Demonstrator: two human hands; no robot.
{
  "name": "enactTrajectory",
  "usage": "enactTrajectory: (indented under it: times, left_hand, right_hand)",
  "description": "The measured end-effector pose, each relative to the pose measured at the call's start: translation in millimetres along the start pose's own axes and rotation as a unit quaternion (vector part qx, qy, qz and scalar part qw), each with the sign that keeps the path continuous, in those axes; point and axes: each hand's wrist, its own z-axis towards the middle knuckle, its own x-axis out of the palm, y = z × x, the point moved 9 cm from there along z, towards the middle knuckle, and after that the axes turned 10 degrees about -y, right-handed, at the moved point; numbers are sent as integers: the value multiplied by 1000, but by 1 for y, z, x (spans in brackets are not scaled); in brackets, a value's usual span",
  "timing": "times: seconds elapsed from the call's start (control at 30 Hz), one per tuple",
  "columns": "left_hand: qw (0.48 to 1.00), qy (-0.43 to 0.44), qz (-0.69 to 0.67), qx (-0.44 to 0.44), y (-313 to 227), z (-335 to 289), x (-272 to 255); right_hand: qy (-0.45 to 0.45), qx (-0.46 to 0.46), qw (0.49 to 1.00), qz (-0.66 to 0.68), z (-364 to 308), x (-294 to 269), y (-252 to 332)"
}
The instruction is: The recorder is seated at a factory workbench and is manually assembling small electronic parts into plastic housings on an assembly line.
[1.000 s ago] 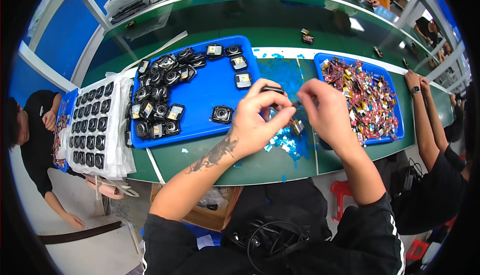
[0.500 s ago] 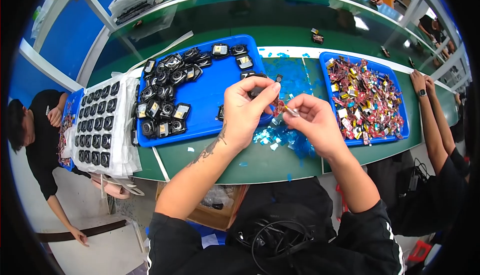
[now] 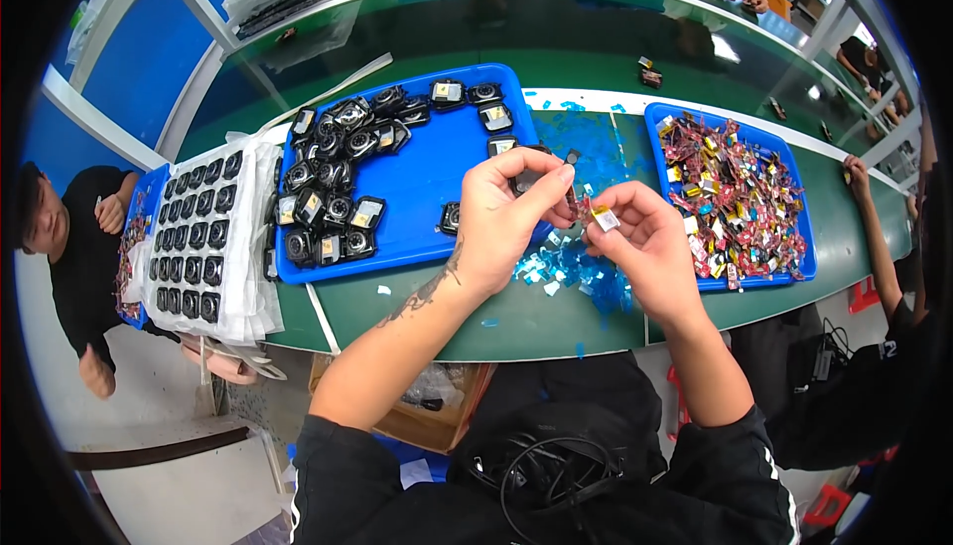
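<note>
My left hand (image 3: pixel 501 212) is closed on a small black case (image 3: pixel 527 180), most of it hidden behind the fingers. Between thumb and fingers, my right hand (image 3: pixel 645 247) pinches a small silver battery (image 3: pixel 605 218) with a yellow edge. A thin reddish part (image 3: pixel 579 209) spans the gap between the two hands, and a dark piece (image 3: pixel 573 157) sticks up by the left thumb. Left of my hands, a blue tray (image 3: pixel 422 217) bears several similar black cases (image 3: pixel 338 173). To the right, a second blue tray (image 3: pixel 652 138) is heaped with red boards and batteries (image 3: pixel 730 198).
Scraps of blue film (image 3: pixel 571 267) lie on the green table (image 3: pixel 457 332) below my hands. Rows of black cases fill a white tray (image 3: pixel 194 237) at far left, beside a person in black (image 3: pixel 84 247). Another person's arm (image 3: pixel 879 237) reaches in at right. A box (image 3: pixel 437 421) stands beneath.
The battery in my right hand has turned, and its pale flat face now shows. Both hands have shifted slightly right in the picture, as has the scene. The person at left has raised their head.
</note>
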Motion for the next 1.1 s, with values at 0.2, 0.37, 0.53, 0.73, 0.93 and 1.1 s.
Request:
enactTrajectory:
  times: [0.2,0.37,0.53,0.73,0.93,1.1]
  left_hand:
    - [1000,17,-8,-9,2,-3,6]
    - [1000,-7,5,15,-1,-4,3]
    - [998,-44,28,27,-3,-1,-3]
    - [997,-31,32,55,-8,-4,-2]
    - [997,13,53,45,-7,-6,10]
    - [992,117,32,-26,9,-16,24]
  right_hand:
    - [5,5,999,33,0,10,0]
    - [-4,7,1000,-26,0,2,1]
    - [-54,-191,899,-391,-8,-3,46]
    - [-93,-228,824,-511,-23,-50,85]
    - [-167,-330,654,-659,-26,-81,107]
    - [-55,-171,974,-141,-9,-29,61]
